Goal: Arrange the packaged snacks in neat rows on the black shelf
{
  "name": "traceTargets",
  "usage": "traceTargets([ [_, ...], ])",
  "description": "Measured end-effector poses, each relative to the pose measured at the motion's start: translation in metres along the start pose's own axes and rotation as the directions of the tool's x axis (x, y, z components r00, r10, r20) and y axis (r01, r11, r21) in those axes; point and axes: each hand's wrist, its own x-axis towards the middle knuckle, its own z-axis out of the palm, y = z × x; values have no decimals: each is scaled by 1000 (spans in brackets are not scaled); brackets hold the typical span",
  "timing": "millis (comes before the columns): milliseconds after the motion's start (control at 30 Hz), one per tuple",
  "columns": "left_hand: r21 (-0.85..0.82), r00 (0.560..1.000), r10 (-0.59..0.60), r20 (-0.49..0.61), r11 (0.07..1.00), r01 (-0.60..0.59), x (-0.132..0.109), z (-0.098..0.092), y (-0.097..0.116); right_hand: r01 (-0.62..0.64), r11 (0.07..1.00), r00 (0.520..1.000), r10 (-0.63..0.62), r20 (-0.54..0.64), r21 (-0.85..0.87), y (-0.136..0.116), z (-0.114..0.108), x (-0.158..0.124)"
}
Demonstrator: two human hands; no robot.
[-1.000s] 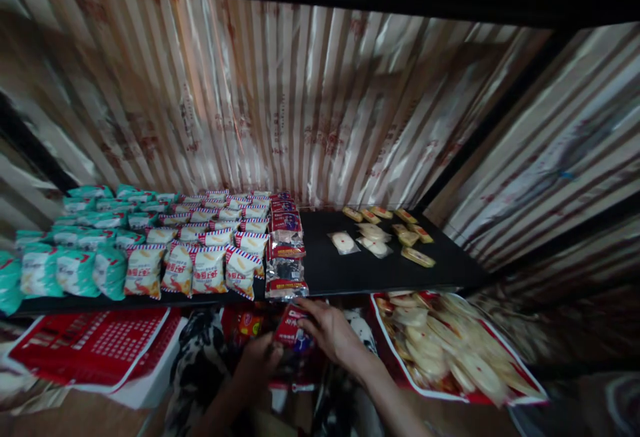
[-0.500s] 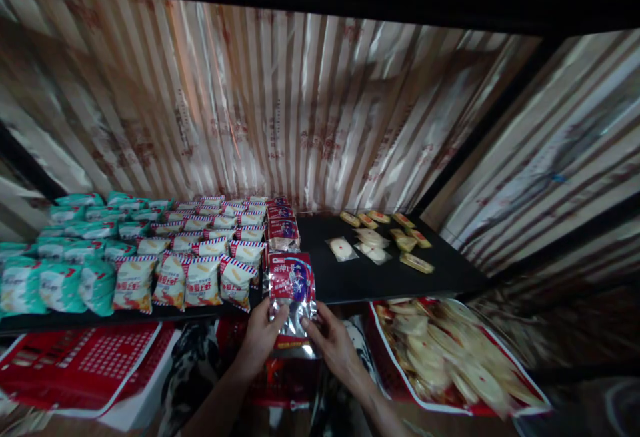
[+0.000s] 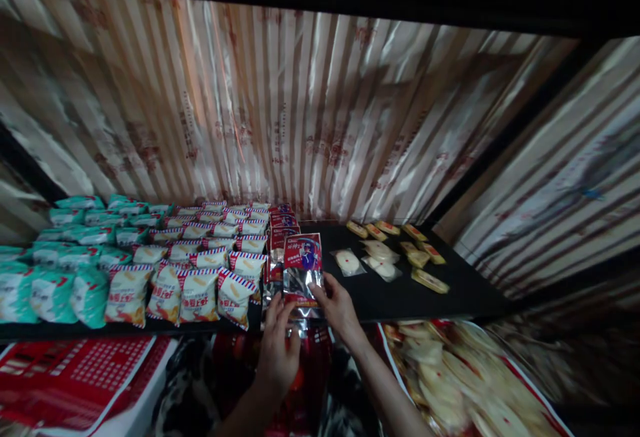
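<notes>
My right hand (image 3: 341, 309) grips the right edge of a red and silver snack packet (image 3: 303, 260), thumb on its front. The packet stands tilted up in front of a column of matching red packets (image 3: 284, 229) on the black shelf. My left hand (image 3: 278, 349) is just below and left of the packet, fingers stretched toward the shelf's front edge and the lower packets; whether its fingertips touch them is hard to see. White and red striped snack bags (image 3: 199, 295) stand in rows to the left of the red column.
Teal bags (image 3: 54, 293) fill the shelf's left end. Flat round packs (image 3: 347, 261) and small yellow packs (image 3: 430, 281) lie on the black shelf (image 3: 345, 300) at right. Below are a red basket (image 3: 75, 377) and a basket heaped with round packs (image 3: 455, 370). Striped sheeting (image 3: 300, 110) hangs behind.
The packet has moved away from me and slightly right, toward the shelf's red column. My left hand has let go of it and sits lower; my right hand still holds it.
</notes>
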Motion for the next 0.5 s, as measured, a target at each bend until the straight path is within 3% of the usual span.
traceTargets([
  [133,97,999,23,-45,995,-19,9,1,-9,18,993,1000,-19,-4,-121,-3,14,14],
  [333,187,999,-38,-11,982,39,10,-3,-25,-60,925,998,51,-34,-374,-4,25,15],
  [500,209,999,-39,-31,977,44,1,-2,-36,3,904,998,-29,-54,-427,3,29,9],
])
